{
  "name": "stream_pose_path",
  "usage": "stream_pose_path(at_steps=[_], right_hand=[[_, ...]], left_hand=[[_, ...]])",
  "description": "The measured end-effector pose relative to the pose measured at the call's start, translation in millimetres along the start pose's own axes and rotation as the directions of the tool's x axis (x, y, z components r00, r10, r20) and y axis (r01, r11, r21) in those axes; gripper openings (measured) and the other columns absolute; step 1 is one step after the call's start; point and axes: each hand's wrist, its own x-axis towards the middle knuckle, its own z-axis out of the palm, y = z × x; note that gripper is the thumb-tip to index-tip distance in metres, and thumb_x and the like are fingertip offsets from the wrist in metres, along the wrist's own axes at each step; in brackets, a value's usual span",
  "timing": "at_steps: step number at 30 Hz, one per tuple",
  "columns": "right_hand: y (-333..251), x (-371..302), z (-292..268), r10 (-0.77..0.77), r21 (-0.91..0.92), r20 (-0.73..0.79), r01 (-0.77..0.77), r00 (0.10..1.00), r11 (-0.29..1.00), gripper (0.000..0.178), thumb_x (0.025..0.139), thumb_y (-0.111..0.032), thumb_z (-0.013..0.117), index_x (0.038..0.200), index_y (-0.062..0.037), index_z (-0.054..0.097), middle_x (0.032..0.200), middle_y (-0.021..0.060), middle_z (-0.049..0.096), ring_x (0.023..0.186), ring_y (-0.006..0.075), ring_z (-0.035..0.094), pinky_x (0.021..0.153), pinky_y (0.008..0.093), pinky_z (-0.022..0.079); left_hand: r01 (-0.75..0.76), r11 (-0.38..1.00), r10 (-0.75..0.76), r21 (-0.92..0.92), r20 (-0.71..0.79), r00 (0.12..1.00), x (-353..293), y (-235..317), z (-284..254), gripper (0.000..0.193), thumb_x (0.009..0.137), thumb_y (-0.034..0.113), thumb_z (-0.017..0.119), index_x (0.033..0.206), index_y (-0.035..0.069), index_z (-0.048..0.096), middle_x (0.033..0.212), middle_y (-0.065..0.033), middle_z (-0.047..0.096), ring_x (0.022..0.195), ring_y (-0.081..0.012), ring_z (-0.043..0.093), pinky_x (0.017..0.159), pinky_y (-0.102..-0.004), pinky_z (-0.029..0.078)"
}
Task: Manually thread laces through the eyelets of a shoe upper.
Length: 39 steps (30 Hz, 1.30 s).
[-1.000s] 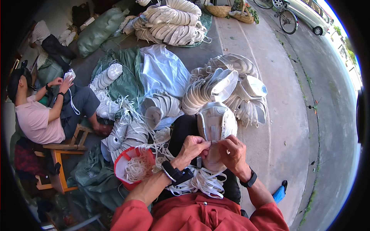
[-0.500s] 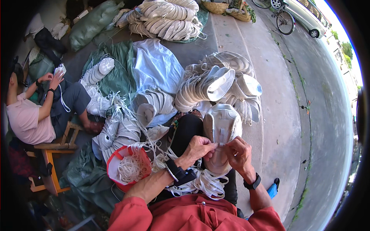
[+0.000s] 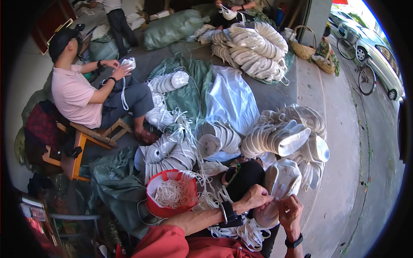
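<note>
A white and beige shoe upper (image 3: 282,178) rests at my lap, its toe end away from me. My left hand (image 3: 254,198) is closed at the upper's left edge, thumb and fingers pinching it near the lacing area. On the other side my right hand (image 3: 290,213) is closed in a pinch near the opposite edge; what lies between its fingertips is too small to make out. Loose white laces (image 3: 249,232) lie in a heap across my lap below the hands. To the left, a red bag (image 3: 153,198) holds a tangle of pale laces (image 3: 172,192).
Stacked shoe uppers (image 3: 275,139) stand just beyond my lap, with a larger pile (image 3: 254,49) farther off. A white plastic sheet (image 3: 230,94) and a green tarp (image 3: 189,88) cover the floor. At left a person (image 3: 77,88) sits on a wooden stool (image 3: 79,157), handling a white shoe piece.
My view has swung left and up, so everything sits farther right and lower in the picture. Both hands stay at the same shoe upper, the right one slightly turned.
</note>
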Motion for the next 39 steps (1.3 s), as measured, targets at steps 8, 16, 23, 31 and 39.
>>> stream_pose_path(at_steps=[8,16,23,31,39], right_hand=[[4,0,2,-0.068,0.050,0.019,0.067,0.998,0.996,0.006,0.072,0.004,0.063,0.071,-0.0007,0.059,0.063,0.0100,0.054,0.052,0.0217,0.056,0.046,0.0298,0.042],[-20,-3,-13,-0.073,-0.030,0.031,0.074,0.997,0.997,0.004,0.076,-0.001,0.063,0.080,-0.0035,0.062,0.068,0.0115,0.059,0.060,0.0275,0.060,0.053,0.0345,0.046],[-26,3,-23,-0.029,-0.073,0.138,0.040,0.990,0.997,0.009,0.084,-0.007,0.057,0.090,-0.0055,0.063,0.080,0.0170,0.062,0.072,0.0381,0.061,0.059,0.0424,0.048],[-23,13,-10,-0.198,-0.172,0.240,0.242,0.950,0.955,0.008,0.073,-0.003,0.064,0.079,-0.0046,0.059,0.067,0.0145,0.057,0.063,0.0349,0.060,0.056,0.0410,0.047],[-35,9,-32,-0.131,-0.267,0.216,0.188,0.968,0.945,0.008,0.085,-0.016,0.062,0.081,-0.0084,0.062,0.072,0.0131,0.057,0.064,0.0357,0.058,0.052,0.0436,0.044]], left_hand=[[-0.021,1.000,0.021,-0.002,-0.002,1.000,3,-7,-2,0.030,0.086,0.020,0.065,0.066,-0.002,0.062,0.056,-0.0034,0.059,0.045,-0.0092,0.055,0.039,-0.0240,0.045],[0.014,1.000,-0.014,-0.009,0.002,1.000,1,-4,0,0.029,0.087,0.021,0.065,0.068,-0.001,0.063,0.058,-0.0024,0.059,0.047,-0.0083,0.056,0.041,-0.0228,0.047],[-0.029,0.999,0.029,-0.017,0.003,1.000,1,-5,1,0.029,0.087,0.022,0.064,0.070,-0.001,0.062,0.058,-0.0034,0.059,0.046,-0.0105,0.056,0.040,-0.0255,0.047],[-0.029,0.999,0.029,-0.018,0.003,1.000,-3,-8,2,0.029,0.089,0.023,0.064,0.071,0.000,0.061,0.060,-0.0023,0.059,0.050,-0.0086,0.055,0.046,-0.0235,0.045],[-0.426,0.821,0.505,0.380,-0.135,0.853,-24,5,4,0.019,0.082,0.016,0.067,0.086,0.001,0.058,0.066,-0.0055,0.062,0.059,-0.0115,0.059,0.054,-0.0281,0.047]])
